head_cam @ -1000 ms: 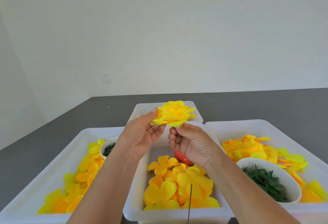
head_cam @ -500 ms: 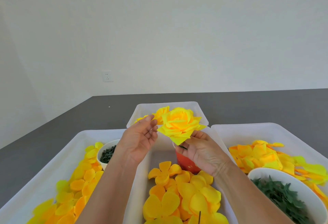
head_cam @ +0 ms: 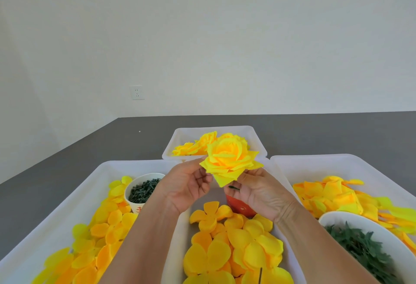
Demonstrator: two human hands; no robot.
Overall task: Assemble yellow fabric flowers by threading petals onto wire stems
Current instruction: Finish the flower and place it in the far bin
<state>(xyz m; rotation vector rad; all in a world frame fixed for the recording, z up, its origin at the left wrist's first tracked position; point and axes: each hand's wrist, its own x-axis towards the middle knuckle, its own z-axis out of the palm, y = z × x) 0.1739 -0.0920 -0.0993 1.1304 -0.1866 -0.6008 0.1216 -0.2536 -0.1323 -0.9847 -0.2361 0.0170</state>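
Holding one yellow flower point(head_cam: 229, 159) above the middle of four white trays point(head_cam: 252, 135), the right hand point(head_cam: 258, 193) pinched its green stem point(head_cam: 234, 188) while the left hand's point(head_cam: 186, 184) relaxed fingertips touched a petal edge; two cups, one bowl sat below.

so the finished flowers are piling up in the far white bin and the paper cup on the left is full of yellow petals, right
Not quite. The head view shows the paper cup on the left filled with small dark green pieces, not yellow petals; the petals lie loose around it in the tray. The finished flowers are indeed piling up in the far white bin.
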